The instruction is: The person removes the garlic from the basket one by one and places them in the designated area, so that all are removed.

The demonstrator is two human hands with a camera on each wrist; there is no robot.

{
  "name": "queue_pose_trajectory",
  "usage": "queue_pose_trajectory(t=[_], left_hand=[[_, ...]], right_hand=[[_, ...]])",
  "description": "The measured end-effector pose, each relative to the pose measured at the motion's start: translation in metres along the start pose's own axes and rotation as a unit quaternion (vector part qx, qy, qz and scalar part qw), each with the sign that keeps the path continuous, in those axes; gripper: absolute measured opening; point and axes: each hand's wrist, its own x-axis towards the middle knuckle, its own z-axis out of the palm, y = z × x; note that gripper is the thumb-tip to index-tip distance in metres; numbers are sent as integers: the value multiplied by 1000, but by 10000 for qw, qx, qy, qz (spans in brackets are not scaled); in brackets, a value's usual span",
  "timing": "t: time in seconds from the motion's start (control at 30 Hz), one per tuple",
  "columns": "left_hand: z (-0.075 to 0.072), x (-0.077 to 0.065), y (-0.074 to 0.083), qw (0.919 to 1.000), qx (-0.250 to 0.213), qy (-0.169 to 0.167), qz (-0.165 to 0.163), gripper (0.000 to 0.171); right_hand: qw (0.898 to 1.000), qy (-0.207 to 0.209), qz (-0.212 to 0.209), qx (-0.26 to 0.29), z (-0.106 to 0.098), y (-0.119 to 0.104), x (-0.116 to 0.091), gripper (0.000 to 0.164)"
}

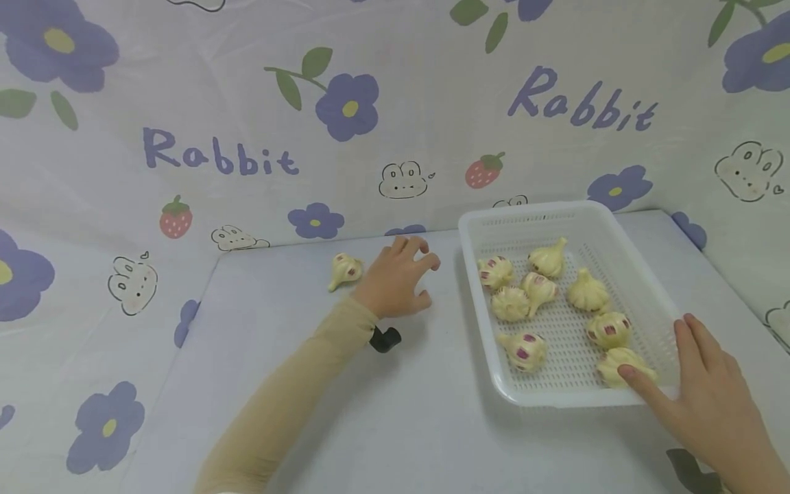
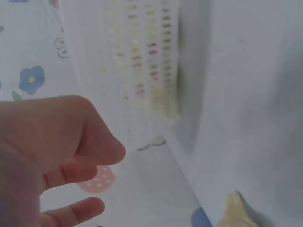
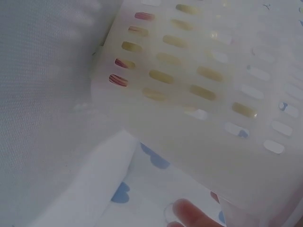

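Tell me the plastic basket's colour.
The plastic basket is white and slightly see-through; the head view shows it best.

White cloth (image 1: pixel 432 113) is hanging across the back and round both sides! Purple flowers (image 1: pixel 348 108), strawberries (image 1: pixel 175 223) and bunnies (image 1: pixel 403 181) are dotting it, "Rabbit" lettering (image 1: pixel 225 163) is running twice, a pale table (image 1: pixel 426 425) is stretching below, and soft light is falling evenly.

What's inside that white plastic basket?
Eight garlic bulbs are visible inside the white basket, some purple-marked. The right hand hides part of the bulb nearest it with its thumb. The floor directly beneath the bulbs is covered.
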Motion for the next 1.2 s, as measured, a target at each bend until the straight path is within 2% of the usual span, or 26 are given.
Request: queue_pose_trajectory(t=[0.2,0.43,0.6,0.9,1.0,1.2], left_hand=[[-21,-4,24,9995,-55,147,290,40],[-35,-5,46,9959,-143,425,780,43],[-43,-4,62,9943,-57,402,981,45],[-45,8,94,9871,-144,542,1496,43],[-44,13,104,9853,-156,495,1625,42],[-45,24,124,9816,-73,358,1873,43]], right_hand=[[10000,-40,27,-26,0,0,0,111],[9998,121,-117,91,0,-1,-1,109],[9996,193,-180,112,2,0,-1,109],[9998,94,-150,-77,2,2,1,118],[9998,33,-112,-176,1,1,1,120],[9994,223,-237,-92,-1,0,-1,120]])
